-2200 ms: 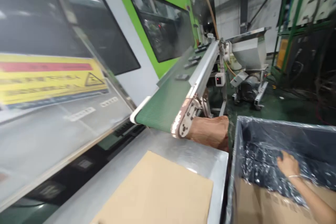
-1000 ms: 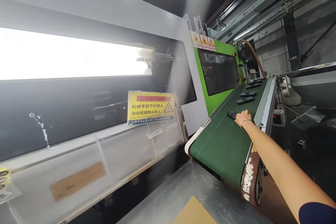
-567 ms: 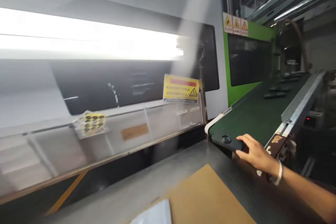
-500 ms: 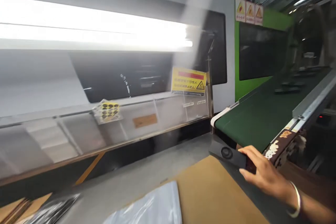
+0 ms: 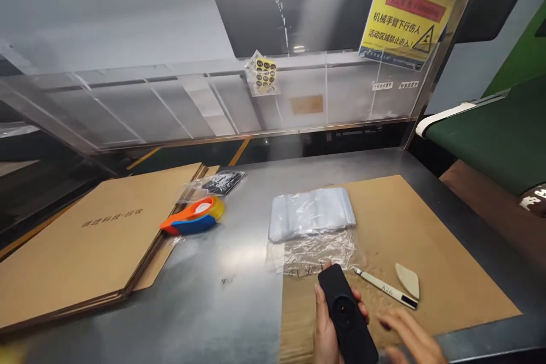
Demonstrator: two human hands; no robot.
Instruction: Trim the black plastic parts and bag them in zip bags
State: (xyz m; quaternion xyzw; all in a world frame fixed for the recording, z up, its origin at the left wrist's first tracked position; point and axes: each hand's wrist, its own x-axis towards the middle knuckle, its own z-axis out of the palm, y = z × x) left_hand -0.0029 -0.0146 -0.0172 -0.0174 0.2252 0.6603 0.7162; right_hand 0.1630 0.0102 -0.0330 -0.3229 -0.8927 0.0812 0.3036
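Observation:
My left hand (image 5: pixel 325 327) is wrapped round a long black plastic part (image 5: pixel 347 318) with a rounded end and a circular recess, its thumb on the left edge and fingertips showing on the right. Just right of that part, my right hand (image 5: pixel 412 336) is blurred, its fingers stretched out and apart with nothing in them. Beyond the hands, a cutter knife (image 5: pixel 386 289) marked A26 and a pale curved scraper-like piece (image 5: pixel 408 281) lie on a cardboard sheet (image 5: pixel 452 281). A stack of clear plastic bags (image 5: pixel 313 213) rests partly on the sheet.
Cardboard sheets (image 5: pixel 106 239) are stacked on the left of the metal table (image 5: pixel 222 318), beside an orange and blue tape dispenser (image 5: pixel 194 217) and a small black packet (image 5: pixel 224 182). A clear panel (image 5: pixel 162 108) borders the back. The green conveyor belt (image 5: pixel 490 136) is at right.
The view has swung left and down to the table. The black part, earlier by my right hand at the conveyor's end, is now in my left hand. My right hand is apart from it.

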